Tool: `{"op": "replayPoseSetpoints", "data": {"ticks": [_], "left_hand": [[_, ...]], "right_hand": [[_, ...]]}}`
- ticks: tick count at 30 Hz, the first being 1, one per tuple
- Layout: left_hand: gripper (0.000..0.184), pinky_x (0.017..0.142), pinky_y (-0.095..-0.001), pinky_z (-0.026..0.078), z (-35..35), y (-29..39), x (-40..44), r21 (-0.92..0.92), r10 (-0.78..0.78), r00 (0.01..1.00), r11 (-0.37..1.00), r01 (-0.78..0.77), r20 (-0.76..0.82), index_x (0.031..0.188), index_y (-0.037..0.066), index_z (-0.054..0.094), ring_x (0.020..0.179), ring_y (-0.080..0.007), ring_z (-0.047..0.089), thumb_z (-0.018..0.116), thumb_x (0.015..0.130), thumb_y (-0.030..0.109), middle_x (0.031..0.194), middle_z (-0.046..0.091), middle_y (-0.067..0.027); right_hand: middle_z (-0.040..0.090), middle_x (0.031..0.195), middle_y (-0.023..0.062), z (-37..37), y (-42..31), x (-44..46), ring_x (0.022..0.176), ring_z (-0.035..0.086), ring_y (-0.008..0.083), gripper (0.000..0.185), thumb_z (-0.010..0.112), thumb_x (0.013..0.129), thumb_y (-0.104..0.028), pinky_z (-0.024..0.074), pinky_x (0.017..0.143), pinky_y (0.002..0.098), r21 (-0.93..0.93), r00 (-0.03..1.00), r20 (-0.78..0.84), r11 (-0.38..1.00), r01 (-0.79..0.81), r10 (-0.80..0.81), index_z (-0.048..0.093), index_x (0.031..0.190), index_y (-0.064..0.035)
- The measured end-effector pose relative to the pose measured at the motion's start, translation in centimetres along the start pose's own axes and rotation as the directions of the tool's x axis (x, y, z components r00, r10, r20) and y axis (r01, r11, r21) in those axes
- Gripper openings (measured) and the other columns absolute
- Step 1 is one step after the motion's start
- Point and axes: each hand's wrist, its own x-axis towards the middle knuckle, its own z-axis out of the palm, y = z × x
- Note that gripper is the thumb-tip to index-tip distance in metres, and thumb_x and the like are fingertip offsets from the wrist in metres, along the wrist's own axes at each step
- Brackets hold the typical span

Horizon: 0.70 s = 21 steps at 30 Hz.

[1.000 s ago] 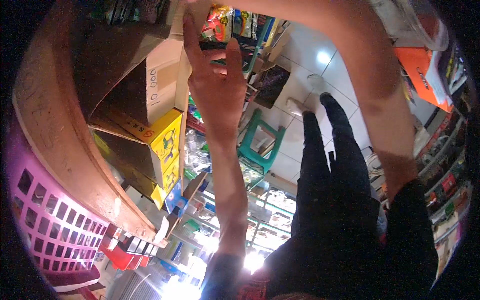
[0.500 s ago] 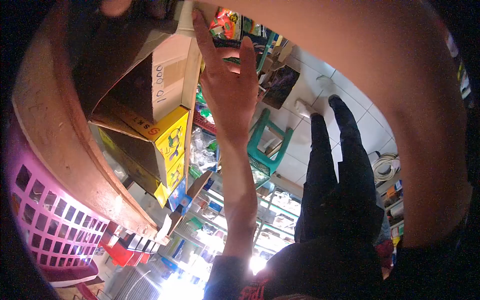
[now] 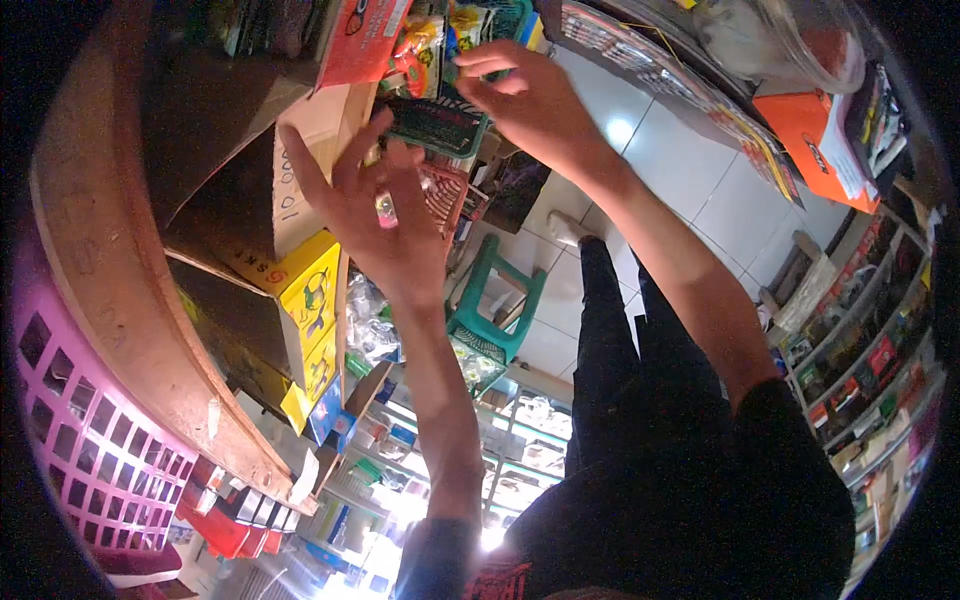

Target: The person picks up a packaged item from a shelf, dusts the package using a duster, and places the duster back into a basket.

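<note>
My left hand (image 3: 385, 225) is in front of an open cardboard box (image 3: 295, 195) marked "10.000", its fingers spread. A small shiny pinkish piece shows between those fingers; I cannot tell whether the hand touches it. My right hand (image 3: 530, 105) is farther right, fingers loosely bent and apart, with nothing visible in them. It is beside clear packets with red, orange and yellow contents (image 3: 415, 60). Beneath them sits a dark green basket (image 3: 435, 128). A yellow printed box (image 3: 315, 300) stands just below the "10.000" box.
A wooden shelf edge (image 3: 150, 260) curves down the left, beside a pink plastic basket (image 3: 105, 455). On the tiled floor stands a green plastic stool (image 3: 525, 310). Racks of goods (image 3: 870, 390) and an orange box (image 3: 815, 145) line the right. Lit glass shelves are below.
My right arm, earlier raised across the top close to the camera, has come down to the right beside the packets. My left hand has shifted left and lower, over the box front.
</note>
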Motion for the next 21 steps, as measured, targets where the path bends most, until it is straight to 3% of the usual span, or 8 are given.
{"op": "replayPoseSetpoints", "data": {"ticks": [2,7,10,12,15,18,20,21], "left_hand": [[0.079,0.074,-0.0262,0.048,-0.2,-0.2,-2.9,-0.031,-0.047,0.998,0.998,0.048,0.035,0.154,0.006,0.007,0.084,-0.0148,0.06,0.055,0.092,0.0,0.117,0.061,-0.0189],[0.077,0.074,-0.0286,0.049,0.1,-2.0,-12.8,0.234,-0.249,0.934,0.954,0.19,0.258,0.153,0.003,0.014,0.085,-0.0163,0.062,0.06,0.09,0.005,0.118,0.063,-0.014],[0.072,0.075,-0.0316,0.051,0.1,-2.0,-18.5,0.263,-0.456,0.821,0.886,0.382,0.345,0.151,0.002,0.022,0.087,-0.0186,0.065,0.062,0.091,0.012,0.118,0.064,-0.0138],[0.068,0.076,-0.0341,0.052,-0.5,-1.5,-20.6,0.286,-0.53,0.744,0.848,0.447,0.406,0.149,0.001,0.027,0.089,-0.0204,0.067,0.061,0.093,0.015,0.117,0.065,-0.014],[0.062,0.08,-0.0385,0.053,-2.0,-0.7,-22.2,0.305,-0.496,0.753,0.866,0.396,0.432,0.147,0.003,0.033,0.092,-0.0223,0.067,0.061,0.093,0.017,0.118,0.065,-0.0137],[0.059,0.08,-0.0399,0.052,-4.1,0.2,-22.3,0.316,-0.6,0.69,0.8,0.509,0.405,0.146,0.005,0.036,0.094,-0.0226,0.066,0.06,0.095,0.022,0.12,0.065,-0.0138],[0.058,0.079,-0.0386,0.052,-5.5,1.1,-22.0,0.328,-0.607,0.707,0.794,0.513,0.364,0.145,0.006,0.038,0.097,-0.0222,0.065,0.06,0.096,0.029,0.12,0.064,-0.014],[0.058,0.079,-0.038,0.052,-6.2,1.0,-22.1,0.321,-0.601,0.725,0.797,0.511,0.337,0.145,0.006,0.038,0.098,-0.0224,0.065,0.059,0.096,0.03,0.12,0.064,-0.0138]], "right_hand": [[0.069,0.096,0.0148,2.9,3.3,4.4,0.087,0.068,0.0293,0.033,0.07,0.084,-0.024,0.0554,0.08,0.0423,-0.155,0.909,-0.058,0.903,0.4,-0.413,0.065,0.112,-0.0071],[0.068,0.097,0.0216,6.6,4.9,10.5,0.093,0.068,0.0359,0.053,0.075,0.074,-0.037,0.0553,0.081,0.051,-0.641,0.954,0.254,0.71,0.29,-0.161,0.063,0.115,-0.0066],[0.069,0.096,0.0209,6.6,3.9,8.7,0.09,0.069,0.0354,0.049,0.075,0.072,-0.041,0.056,0.075,0.0497,-0.606,0.985,0.106,0.777,0.171,-0.134,0.067,0.105,-0.0049],[0.071,0.09,0.0176,7.5,4.5,8.8,0.085,0.07,0.0333,0.045,0.075,0.072,-0.043,0.0551,0.069,0.0481,-0.666,0.979,0.203,0.736,0.124,0.019,0.069,0.096,-0.0057],[0.072,0.076,0.0136,8.4,4.7,9.2,0.073,0.071,0.0301,0.042,0.073,0.073,-0.049,0.0534,0.062,0.0476,-0.67,0.924,0.335,0.736,0.097,0.183,0.073,0.082,-0.0078],[0.071,0.072,0.0159,5.9,2.6,7.5,0.07,0.071,0.0312,0.051,0.071,0.072,-0.056,0.054,0.062,0.0476,-0.686,0.967,0.214,0.683,0.25,-0.14,0.072,0.072,-0.0055],[0.069,0.072,0.019,3.8,3.2,8.4,0.069,0.071,0.0334,0.062,0.07,0.07,-0.062,0.055,0.063,0.0469,-0.655,0.959,0.28,0.739,0.157,0.044,0.071,0.077,-0.0008],[0.068,0.071,0.0207,2.5,2.4,8.2,0.071,0.07,0.0349,0.068,0.068,0.069,-0.066,0.0557,0.063,0.0458,-0.696,0.965,0.216,0.717,0.044,0.151,0.07,0.077,0.0017]]}}
